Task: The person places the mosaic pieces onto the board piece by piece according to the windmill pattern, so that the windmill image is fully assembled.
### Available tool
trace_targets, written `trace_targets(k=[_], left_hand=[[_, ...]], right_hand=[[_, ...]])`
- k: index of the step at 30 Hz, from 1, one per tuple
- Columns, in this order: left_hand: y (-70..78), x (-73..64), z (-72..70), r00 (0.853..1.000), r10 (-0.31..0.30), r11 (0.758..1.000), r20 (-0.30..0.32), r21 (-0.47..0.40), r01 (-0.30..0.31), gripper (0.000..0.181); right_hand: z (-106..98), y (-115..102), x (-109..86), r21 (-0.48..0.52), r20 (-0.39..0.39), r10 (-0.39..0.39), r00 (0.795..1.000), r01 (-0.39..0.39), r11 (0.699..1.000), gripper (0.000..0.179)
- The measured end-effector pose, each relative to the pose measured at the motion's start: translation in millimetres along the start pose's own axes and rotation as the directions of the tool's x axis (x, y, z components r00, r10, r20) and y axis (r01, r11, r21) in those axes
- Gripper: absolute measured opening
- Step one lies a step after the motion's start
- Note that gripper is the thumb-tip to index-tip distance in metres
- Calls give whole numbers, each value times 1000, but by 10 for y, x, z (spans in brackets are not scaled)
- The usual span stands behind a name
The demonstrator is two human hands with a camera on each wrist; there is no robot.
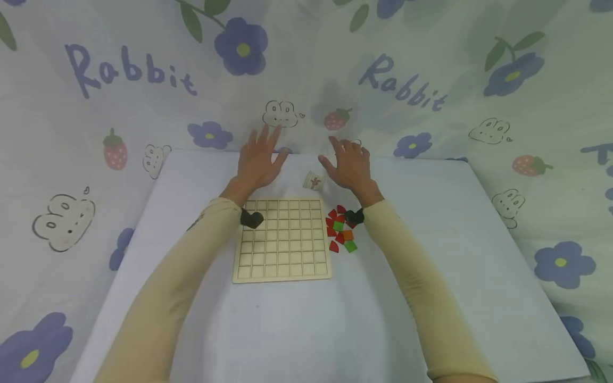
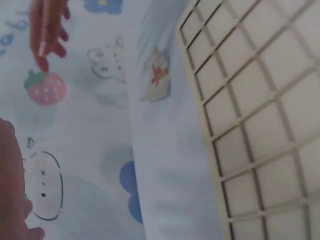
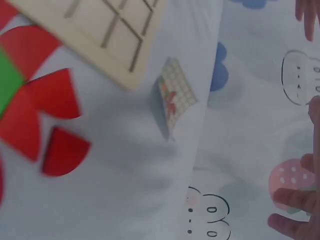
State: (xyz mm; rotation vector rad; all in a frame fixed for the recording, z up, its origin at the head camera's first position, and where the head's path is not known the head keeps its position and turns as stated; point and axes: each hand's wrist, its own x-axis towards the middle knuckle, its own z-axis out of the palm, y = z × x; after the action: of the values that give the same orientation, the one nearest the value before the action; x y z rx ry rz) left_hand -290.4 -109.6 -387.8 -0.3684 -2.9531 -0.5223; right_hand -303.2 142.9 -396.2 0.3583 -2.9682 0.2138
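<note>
Both hands reach out over the far side of the white table with nothing in them. My left hand [image 1: 258,162] has its fingers spread, beyond the upper left of a wooden grid board [image 1: 282,239]. To the right, my right hand [image 1: 350,165] has thumb and fingers apart, past a loose pile of tiles. Between the hands lies a small creased paper card [image 1: 313,181] with a red-brown figure on a pale grid; its edges lift off the table in the right wrist view. Red quarter-round tiles [image 3: 65,151], green square tiles [image 1: 351,246] and an orange tile [image 1: 348,234] sit beside the board.
The white table [image 1: 431,276] ends at a back edge just behind the hands. A hanging cloth [image 1: 306,64] printed with rabbits, strawberries and blue flowers surrounds it. Dark wrist cameras [image 1: 251,218] hang under both wrists, over the board and the tiles.
</note>
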Motion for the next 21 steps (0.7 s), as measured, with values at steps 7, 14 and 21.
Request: trace_targets(k=[7, 14, 21], left_hand=[[-175, -702, -15, 971, 238, 961, 31, -152, -231, 65], [-380, -1526, 117, 944, 288, 944, 160, -213, -252, 68], [-463, -2087, 240, 919, 323, 942, 225, -174, -288, 79]], right_hand=[[147, 151, -459, 9, -7, -112, 994, 112, 994, 56], [326, 210, -865, 26, 105, -82, 991, 80, 996, 43], [546, 243, -1066, -38, 126, -17, 992, 22, 999, 38]])
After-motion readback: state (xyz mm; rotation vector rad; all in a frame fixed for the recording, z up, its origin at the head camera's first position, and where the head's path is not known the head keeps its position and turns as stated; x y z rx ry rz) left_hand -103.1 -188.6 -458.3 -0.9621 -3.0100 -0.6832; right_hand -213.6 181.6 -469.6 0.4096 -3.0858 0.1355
